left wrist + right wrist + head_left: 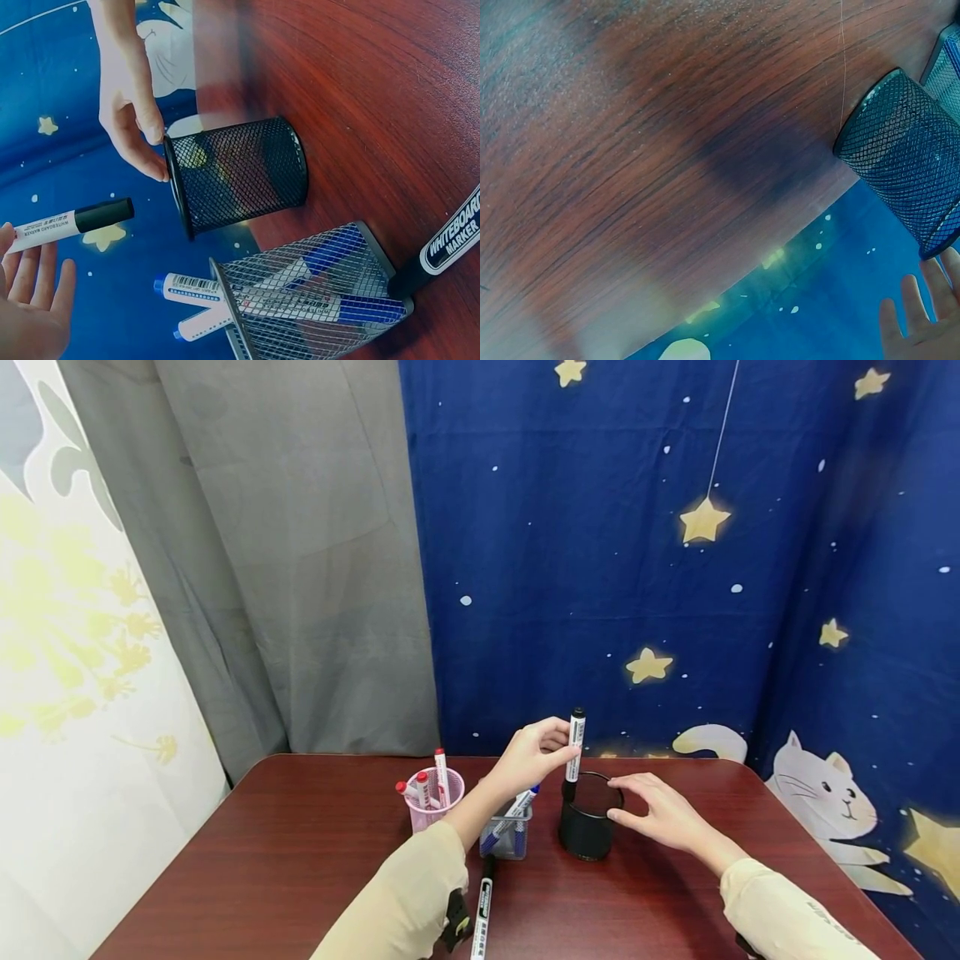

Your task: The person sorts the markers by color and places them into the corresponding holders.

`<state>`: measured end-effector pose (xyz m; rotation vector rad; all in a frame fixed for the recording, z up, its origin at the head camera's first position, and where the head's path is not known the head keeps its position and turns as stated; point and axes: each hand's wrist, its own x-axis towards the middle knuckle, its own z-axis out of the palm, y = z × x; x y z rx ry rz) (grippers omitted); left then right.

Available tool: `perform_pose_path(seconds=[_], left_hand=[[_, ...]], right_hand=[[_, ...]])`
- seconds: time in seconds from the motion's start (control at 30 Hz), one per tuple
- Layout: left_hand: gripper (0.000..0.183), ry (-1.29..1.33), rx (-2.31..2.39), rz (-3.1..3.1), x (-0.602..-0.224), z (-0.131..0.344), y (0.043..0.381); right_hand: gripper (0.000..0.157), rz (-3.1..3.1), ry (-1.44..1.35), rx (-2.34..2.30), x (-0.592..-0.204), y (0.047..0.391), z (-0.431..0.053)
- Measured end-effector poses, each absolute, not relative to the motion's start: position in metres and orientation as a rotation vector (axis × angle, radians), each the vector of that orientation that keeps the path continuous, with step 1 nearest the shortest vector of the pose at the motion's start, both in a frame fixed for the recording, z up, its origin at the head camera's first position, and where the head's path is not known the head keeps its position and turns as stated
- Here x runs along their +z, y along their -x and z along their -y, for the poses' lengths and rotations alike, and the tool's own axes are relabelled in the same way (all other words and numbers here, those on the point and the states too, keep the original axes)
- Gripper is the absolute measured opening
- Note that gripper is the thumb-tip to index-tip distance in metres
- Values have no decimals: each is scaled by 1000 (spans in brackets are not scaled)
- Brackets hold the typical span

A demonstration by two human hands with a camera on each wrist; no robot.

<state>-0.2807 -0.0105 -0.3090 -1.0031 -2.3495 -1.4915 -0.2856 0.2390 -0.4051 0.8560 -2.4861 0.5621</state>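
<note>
My left hand (534, 753) pinches a black-capped whiteboard marker (574, 747) between thumb and fingers. Upright, cap end down, the marker stands at the near left part of the rim of a black mesh pen cup (587, 835); in the left wrist view its cap (105, 214) points toward the cup's mouth, apart from it. My right hand (663, 810) touches the cup's right rim with thumb and fingertips, its fingers (913, 304) fairly straight. Another whiteboard marker (483, 910) lies on the table, its black cap by a silver mesh holder (307, 292) of blue markers (193, 289).
Left of the silver holder stands a pink mesh cup (411, 811) with several red-capped markers (441, 777), partly behind my left forearm. All stand on a dark red wooden table (315, 843). Grey curtain (300, 568) and blue star-patterned curtain (570, 568) hang behind the table's far edge.
</note>
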Motion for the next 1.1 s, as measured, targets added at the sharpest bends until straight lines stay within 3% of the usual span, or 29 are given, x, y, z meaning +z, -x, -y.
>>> perform_pose_path(seconds=[1.1], left_hand=[[21, 920, -1455, 2422, -312, -5, 295]], right_hand=[[43, 2482, -870, 561, -404, 285, -238]])
